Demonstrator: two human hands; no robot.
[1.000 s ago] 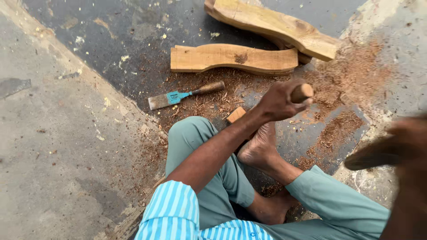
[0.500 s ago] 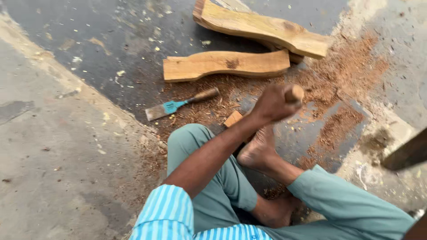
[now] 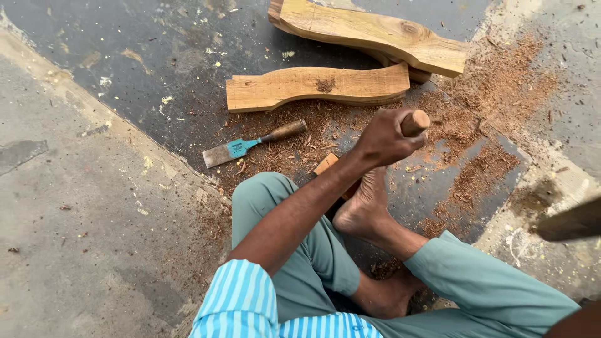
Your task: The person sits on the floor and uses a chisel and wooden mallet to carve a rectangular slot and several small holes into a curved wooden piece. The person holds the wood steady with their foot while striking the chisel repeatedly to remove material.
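Note:
I sit on the floor with my legs folded. My left hand [image 3: 383, 139] is closed around a round wooden tool handle [image 3: 415, 122], held upright over a small wooden block [image 3: 325, 164]. My bare foot [image 3: 363, 209] rests on that block, which my arm mostly hides. The tool's lower end is hidden behind my hand. A dark wooden object [image 3: 573, 220] pokes in from the right edge, blurred. My right hand itself is out of frame; only a bit of dark forearm [image 3: 579, 322] shows at the bottom right corner.
A flat chisel [image 3: 250, 145] with a teal collar and wooden handle lies to the left on the dark floor. Two curved carved planks, one near [image 3: 316, 84] and one farther [image 3: 375, 31], lie beyond. Reddish sawdust [image 3: 482, 169] covers the floor around my foot.
My right hand, blurred at the right edge a second ago, has left the view; only the dark object's tip remains. My left hand keeps its grip on the handle.

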